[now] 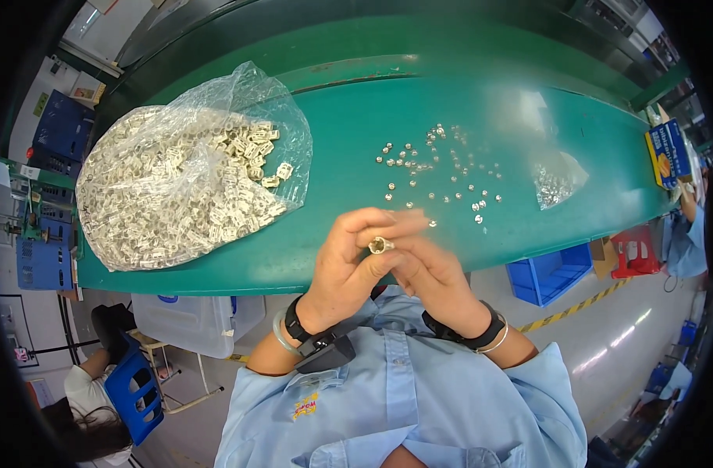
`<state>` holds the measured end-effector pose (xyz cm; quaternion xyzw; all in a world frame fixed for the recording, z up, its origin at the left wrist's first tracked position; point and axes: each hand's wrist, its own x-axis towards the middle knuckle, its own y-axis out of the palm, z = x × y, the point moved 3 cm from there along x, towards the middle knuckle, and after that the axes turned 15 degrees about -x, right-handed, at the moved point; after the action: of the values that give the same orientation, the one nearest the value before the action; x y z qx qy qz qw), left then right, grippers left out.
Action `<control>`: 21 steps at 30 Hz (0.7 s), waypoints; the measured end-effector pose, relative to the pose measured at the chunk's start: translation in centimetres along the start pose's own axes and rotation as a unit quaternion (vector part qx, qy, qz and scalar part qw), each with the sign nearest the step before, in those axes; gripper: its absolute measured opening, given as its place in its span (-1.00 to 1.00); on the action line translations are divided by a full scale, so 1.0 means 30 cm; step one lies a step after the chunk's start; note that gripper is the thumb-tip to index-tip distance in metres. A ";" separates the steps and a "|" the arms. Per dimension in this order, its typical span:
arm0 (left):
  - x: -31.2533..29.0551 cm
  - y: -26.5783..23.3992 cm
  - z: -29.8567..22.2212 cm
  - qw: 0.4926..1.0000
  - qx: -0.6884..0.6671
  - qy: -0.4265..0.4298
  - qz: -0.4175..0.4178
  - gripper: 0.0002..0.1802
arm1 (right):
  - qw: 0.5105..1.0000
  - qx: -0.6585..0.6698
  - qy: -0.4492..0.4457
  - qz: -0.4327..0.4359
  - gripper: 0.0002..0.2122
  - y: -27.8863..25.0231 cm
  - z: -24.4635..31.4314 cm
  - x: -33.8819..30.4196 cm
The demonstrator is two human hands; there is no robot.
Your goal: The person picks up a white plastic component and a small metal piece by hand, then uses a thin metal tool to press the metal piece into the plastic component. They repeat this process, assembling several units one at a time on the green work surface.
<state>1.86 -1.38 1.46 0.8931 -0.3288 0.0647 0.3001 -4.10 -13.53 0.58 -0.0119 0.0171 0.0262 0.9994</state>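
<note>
Green tbl spans the view; lg clear bag of cream pcs on its L. L hand & R hand meet by near edge. Sm clear bag, metal bits inside, far R. Pale part pinched btwn L thumb & fingers; R fingers blurred, can't tell if gripping. Loose silver discs scattered mid-tbl.

Green table: brightly lit, with a pale glare patch toward its far right.
Clear plastic bag: white highlights along the creases.
Small metal pieces: glinting, several faint under a hazy smear.
Left hand and right hand: finger edges blurred between them.
Tubular piece: open end readable.
Floor: shiny streaks, apparently from overhead light.
Rim: black corners, bowed edges, soft background.
</note>
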 end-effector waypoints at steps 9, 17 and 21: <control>0.056 -0.043 -0.113 0.907 0.386 0.118 0.118 -0.65 | 0.975 -0.220 -0.010 -0.026 -0.84 -0.016 0.021 0.014; 0.060 -0.037 -0.127 0.859 0.469 0.165 0.127 -0.68 | 0.931 -0.342 -0.084 -0.100 -0.84 -0.058 0.015 -0.006; 0.063 -0.040 -0.152 0.831 0.530 0.131 0.104 -0.73 | 0.907 -0.371 -0.146 -0.137 -0.78 -0.096 0.000 -0.024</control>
<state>4.43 0.95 5.17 0.8586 -0.2930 0.3764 -0.1879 -4.68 -16.43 0.66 -0.3797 -0.1414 -0.1049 0.9082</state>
